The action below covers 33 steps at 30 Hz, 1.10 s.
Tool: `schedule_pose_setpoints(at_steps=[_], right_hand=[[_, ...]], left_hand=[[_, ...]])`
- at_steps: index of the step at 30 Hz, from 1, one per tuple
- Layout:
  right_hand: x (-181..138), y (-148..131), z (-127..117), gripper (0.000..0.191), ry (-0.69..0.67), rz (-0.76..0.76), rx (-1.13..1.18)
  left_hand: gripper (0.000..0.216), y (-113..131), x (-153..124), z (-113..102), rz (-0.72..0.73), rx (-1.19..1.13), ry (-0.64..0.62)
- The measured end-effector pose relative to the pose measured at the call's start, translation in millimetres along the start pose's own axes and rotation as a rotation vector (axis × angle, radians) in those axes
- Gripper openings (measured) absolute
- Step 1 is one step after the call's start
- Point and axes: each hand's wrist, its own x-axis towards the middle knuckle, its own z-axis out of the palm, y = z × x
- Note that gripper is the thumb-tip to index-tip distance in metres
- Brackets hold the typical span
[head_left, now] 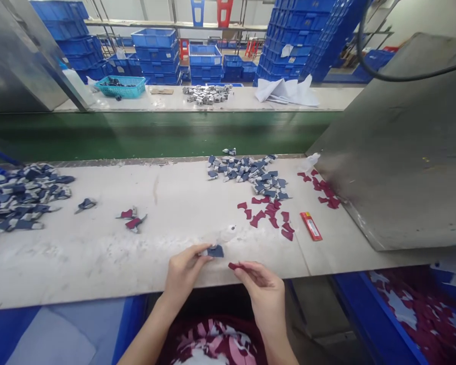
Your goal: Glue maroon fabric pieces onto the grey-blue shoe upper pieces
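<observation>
Between the thumb and fingers of my left hand is a small dark blue and grey part, held just above the table near its front edge. My right hand pinches a thin maroon piece close to it; the two are apart. Beyond my hands lie loose maroon pieces of the same colour. A heap of dark blue and grey parts sits behind them. To the left are two parts with maroon faces and a single blue one.
A large heap of blue and grey parts covers the left end of the table. At right lie a red packet and more maroon pieces beside a metal panel. Blue bins stand below the front edge.
</observation>
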Motion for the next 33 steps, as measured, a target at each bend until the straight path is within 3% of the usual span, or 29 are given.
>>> schedule_pose_setpoints(at_steps=[4, 12, 16, 23, 25, 28, 31, 33], right_hand=[[-10.6, -12.1, 21.3, 0.009, -0.06, -0.109, 0.023], [-16.1, -19.9, 31.2, 0.006, -0.064, -0.15, 0.002], [-22.4, -15.8, 30.8, 0.006, -0.025, -0.295, -0.101], [-29.4, -14.2, 33.4, 0.014, 0.076, -0.686, -0.344], [-29.5, -14.1, 31.7, 0.018, 0.08, -0.721, -0.356], [-25.5, -14.8, 24.0, 0.024, 0.03, -0.559, -0.247], [-16.9, -18.1, 13.6, 0.029, -0.216, -0.258, -0.097], [-11.6, -21.2, 8.4, 0.023, -0.369, -0.171, -0.037]], left_hand=[[0.015, 14.4, -10.3, 2.3, -0.001, -0.173, 0.096], [0.024, 26.4, -16.2, -8.4, 0.077, -0.255, 0.096], [0.026, 31.5, -20.1, -6.7, -0.025, -0.38, 0.111], [0.017, 46.5, -18.4, -5.9, -0.22, -0.498, 0.158], [0.016, 49.0, -18.4, -7.2, -0.257, -0.54, 0.14], [0.015, 52.3, -18.6, -9.7, -0.304, -0.607, 0.097], [0.015, 55.8, -17.5, -11.9, -0.319, -0.664, 0.036], [0.016, 58.0, -16.6, -12.6, -0.327, -0.676, -0.007]])
